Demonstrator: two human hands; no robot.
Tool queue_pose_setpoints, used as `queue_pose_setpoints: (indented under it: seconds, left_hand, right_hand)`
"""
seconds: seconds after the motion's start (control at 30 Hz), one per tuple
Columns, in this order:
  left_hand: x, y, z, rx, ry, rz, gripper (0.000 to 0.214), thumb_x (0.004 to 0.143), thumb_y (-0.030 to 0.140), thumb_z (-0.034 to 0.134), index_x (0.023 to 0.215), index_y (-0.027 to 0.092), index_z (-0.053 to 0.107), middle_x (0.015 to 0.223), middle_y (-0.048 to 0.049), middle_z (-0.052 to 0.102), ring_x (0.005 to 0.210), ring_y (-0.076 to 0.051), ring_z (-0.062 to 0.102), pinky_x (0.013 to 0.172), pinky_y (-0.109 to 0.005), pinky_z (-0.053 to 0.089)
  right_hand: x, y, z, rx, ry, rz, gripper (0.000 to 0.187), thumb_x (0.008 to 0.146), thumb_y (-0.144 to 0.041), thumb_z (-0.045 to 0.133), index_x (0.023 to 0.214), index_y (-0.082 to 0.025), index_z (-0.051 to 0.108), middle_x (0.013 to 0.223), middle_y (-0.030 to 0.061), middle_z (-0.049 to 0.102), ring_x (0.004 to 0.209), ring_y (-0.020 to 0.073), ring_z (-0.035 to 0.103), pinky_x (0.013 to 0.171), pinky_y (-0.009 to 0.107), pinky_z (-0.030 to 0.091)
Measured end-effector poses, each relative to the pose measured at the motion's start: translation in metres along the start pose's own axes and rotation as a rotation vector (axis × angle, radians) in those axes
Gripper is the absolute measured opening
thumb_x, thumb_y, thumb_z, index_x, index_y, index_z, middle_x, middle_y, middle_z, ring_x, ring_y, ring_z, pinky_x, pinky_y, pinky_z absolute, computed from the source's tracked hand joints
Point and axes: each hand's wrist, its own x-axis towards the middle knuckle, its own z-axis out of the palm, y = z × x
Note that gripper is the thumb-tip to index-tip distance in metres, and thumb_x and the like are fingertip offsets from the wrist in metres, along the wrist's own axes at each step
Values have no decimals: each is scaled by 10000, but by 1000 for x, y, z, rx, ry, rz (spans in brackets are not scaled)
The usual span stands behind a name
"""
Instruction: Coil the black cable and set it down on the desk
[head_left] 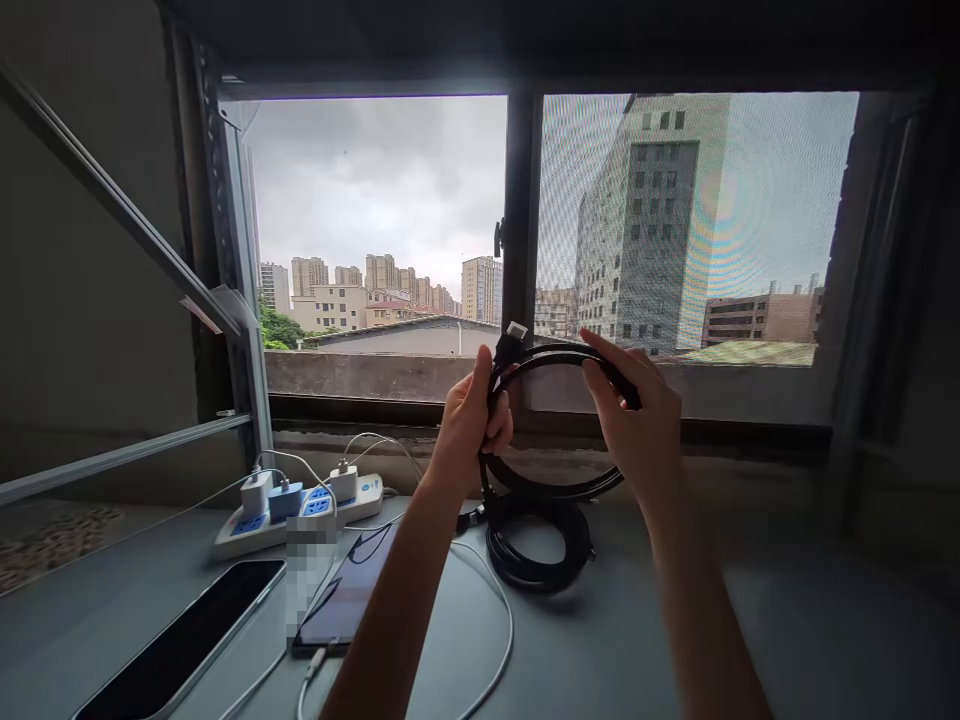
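A black HDMI cable (pixel 559 352) is held up in loose loops in front of the window, between my two hands. My left hand (pixel 469 420) is closed around the left side of the loops, thumb up. Its flat silver plug (pixel 516 331) sticks up just above that thumb. On the right side, my right hand (pixel 637 410) has the loops between its thumb and fingers, with the index finger stretched over the top. Below the hands, a second black cable coil (pixel 540 580) lies on the table; whether it joins the held cable I cannot tell.
A white power strip (pixel 225 545) with several chargers stands at the back left of the table (pixel 592 660). A dark phone (pixel 187 640) and a tablet-like device (pixel 352 590) lie before it. White charging cords (pixel 510 620) trail across the tabletop. Behind is a window frame (pixel 523 220).
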Motion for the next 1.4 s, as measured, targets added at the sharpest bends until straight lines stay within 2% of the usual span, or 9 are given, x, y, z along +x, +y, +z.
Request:
queue_pose_setpoints:
  seconds: [0.1,0.23,0.43,0.67,0.87,0.97,1.1,1.23,1.4]
  left_hand:
    - [1,0,0,-33,-25,-13,476,782,626,662,826,191,473,425,85,332,264,-59,245,273,-137,114]
    - [3,-2,1,-83,41,14,485,765,552,708,1000,224,439,473,88,404,273,-56,240,263,-116,113]
    - [0,-6,7,-54,137,-10,344,869,400,602,1160,228,541,488,64,420,293,-47,288,289,-103,180]
    - [0,-9,8,64,145,57,406,884,399,579,1218,169,596,474,26,478,306,-82,412,285,-138,225]
    - [-2,-8,6,213,67,100,483,869,553,573,1133,155,648,395,64,361,255,-77,321,259,-172,193]
    - [-3,-5,9,273,59,102,450,833,579,613,925,146,688,382,73,305,249,-69,269,250,-189,157]
    - [-6,-2,14,329,73,140,469,805,584,640,643,145,613,376,58,307,268,-60,253,271,-205,146]
    - [-10,4,15,384,110,189,437,828,533,630,624,147,621,367,55,299,278,-58,236,299,-219,152]
    - [-10,10,11,337,139,118,432,793,539,666,617,147,616,368,56,292,272,-59,233,291,-222,143]
  right_hand:
    - [0,5,1,-40,-17,-15,276,881,-317,567,1116,-262,702,702,-21,515,546,89,410,513,226,362]
    - [-2,9,0,-74,-87,28,314,860,-363,601,1147,-272,691,666,-32,469,544,96,415,528,233,362]
    - [-1,8,-4,-65,-137,75,257,836,-370,625,1048,-270,730,666,-28,492,538,96,417,523,236,340]
    - [-3,18,0,-56,-187,133,269,835,-356,597,1040,-235,723,690,-17,536,544,109,418,531,247,337]
    - [-5,19,7,-12,-191,77,217,851,-329,586,1003,-260,724,660,-37,483,527,103,390,525,244,328]
    - [-3,16,6,-20,-165,13,197,857,-331,587,989,-277,723,653,-38,479,530,104,393,533,240,339]
    - [-2,12,2,16,-124,-41,193,859,-351,592,975,-261,718,712,-19,526,560,106,422,523,231,353]
    - [-2,7,2,59,-124,-34,210,852,-365,598,983,-250,714,717,-7,538,568,112,425,507,232,358]
    - [-3,2,7,71,-142,16,226,842,-365,605,996,-241,714,699,-12,537,550,104,411,491,226,353]
